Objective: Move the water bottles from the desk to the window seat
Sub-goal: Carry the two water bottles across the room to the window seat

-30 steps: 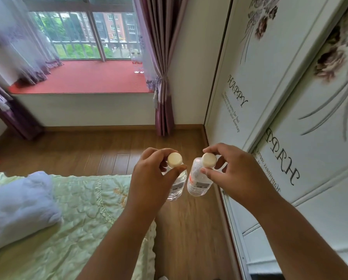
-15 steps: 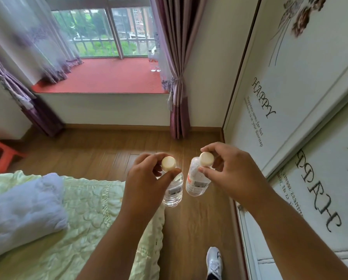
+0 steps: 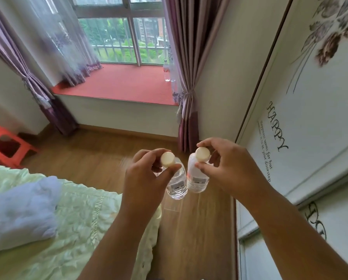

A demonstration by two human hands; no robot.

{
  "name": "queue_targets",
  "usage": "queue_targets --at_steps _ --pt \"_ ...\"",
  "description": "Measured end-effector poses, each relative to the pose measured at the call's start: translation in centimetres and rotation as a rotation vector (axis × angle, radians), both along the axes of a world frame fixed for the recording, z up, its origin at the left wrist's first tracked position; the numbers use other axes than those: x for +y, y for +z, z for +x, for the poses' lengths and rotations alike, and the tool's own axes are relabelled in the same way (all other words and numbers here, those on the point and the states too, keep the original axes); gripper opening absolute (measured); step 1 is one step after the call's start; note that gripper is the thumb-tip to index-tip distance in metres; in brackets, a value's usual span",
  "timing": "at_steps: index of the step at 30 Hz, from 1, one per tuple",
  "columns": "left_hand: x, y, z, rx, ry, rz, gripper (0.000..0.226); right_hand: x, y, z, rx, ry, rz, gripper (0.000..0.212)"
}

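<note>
Two small clear water bottles with cream caps hang side by side over the wooden floor. My left hand [image 3: 147,176] pinches the left bottle [image 3: 177,182] at its neck just under the cap. My right hand [image 3: 227,166] pinches the right bottle [image 3: 197,178] the same way. The two bottles nearly touch. Ahead lies the red window seat [image 3: 120,83]. At its right end, partly behind the curtain, stand two more bottles [image 3: 167,70].
A bed with a pale green quilt [image 3: 68,229] and a white fluffy blanket [image 3: 17,215] fills the lower left. A white wardrobe [image 3: 300,118] lines the right side. A red plastic stool [image 3: 5,146] stands at the left. Purple curtains [image 3: 187,77] flank the window.
The view has turned and moved toward the window seat, which now looks nearer and more central. Both hands still hold their bottles in the same way.
</note>
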State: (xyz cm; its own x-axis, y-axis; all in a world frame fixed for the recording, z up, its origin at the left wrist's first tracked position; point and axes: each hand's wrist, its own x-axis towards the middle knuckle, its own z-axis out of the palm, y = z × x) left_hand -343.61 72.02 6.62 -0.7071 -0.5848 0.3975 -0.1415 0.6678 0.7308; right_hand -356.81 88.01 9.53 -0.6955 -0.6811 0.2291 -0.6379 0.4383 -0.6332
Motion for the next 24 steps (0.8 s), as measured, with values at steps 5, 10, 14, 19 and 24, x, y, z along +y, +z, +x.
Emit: queue_targets --at_steps 5,10,14,19,24 --pt "-1.0 -0.7 -3.1 -0.047 -0.004 0.011 0.046 -1.1 -0.7 -3.0 -0.037 0.023 0.009 0.044" --pt "-3.7 -1.5 -7.2 -0.086 -0.029 -0.004 0.050 -3.9 -0.9 -6.8 -0.032 -0.005 0.028 0.045" --pt "-7.0 -1.3 -11.1 -0.062 -0.078 0.026 0.046 -6.3 -0.3 -10.0 -0.010 -0.044 0.059 0.045" --pt "-11.9 -0.1 -15.7 -0.017 -0.137 0.059 0.048 -10.5 0.9 -13.4 0.025 -0.111 0.054 0.045" --pt "-17.1 0.3 -18.7 -0.011 -0.167 0.067 0.039 -15.2 0.9 -15.9 0.055 -0.157 0.022 0.043"
